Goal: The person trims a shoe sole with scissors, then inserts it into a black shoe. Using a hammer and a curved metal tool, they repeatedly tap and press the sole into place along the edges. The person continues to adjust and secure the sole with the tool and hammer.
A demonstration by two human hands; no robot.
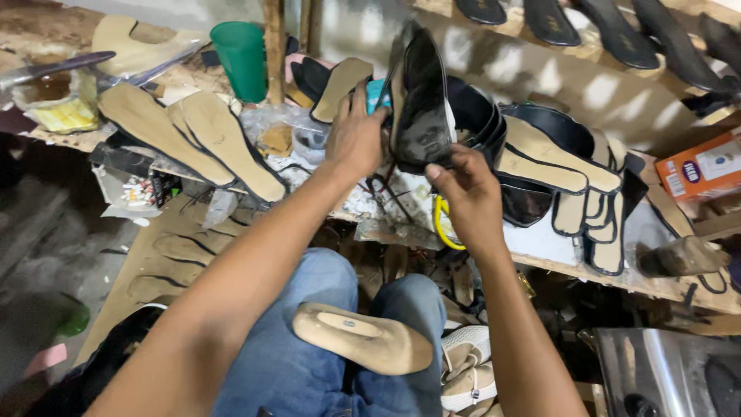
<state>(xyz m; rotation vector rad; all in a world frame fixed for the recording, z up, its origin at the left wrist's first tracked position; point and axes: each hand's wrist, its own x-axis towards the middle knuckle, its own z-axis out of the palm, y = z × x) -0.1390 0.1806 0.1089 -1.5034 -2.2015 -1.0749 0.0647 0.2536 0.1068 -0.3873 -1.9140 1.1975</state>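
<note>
Both my hands hold a glossy black shoe upper (422, 108) upright over the cluttered workbench (540, 251). My left hand (355, 135) grips its left edge with fingers curled behind it. My right hand (467, 193) pinches its lower right edge, thumb on the front. A tan shoe last (363, 338) lies across my right thigh on blue jeans. Just right of the upper sit more black uppers (482, 116) stacked together.
Tan insoles (193, 135) lie at the bench's left, black-edged ones (563, 174) at its right. A green cup (242, 58) stands behind, an orange box (706, 166) at far right. Dark soles (617, 27) line the back shelf. A yellow loop (440, 224) hangs below the bench edge.
</note>
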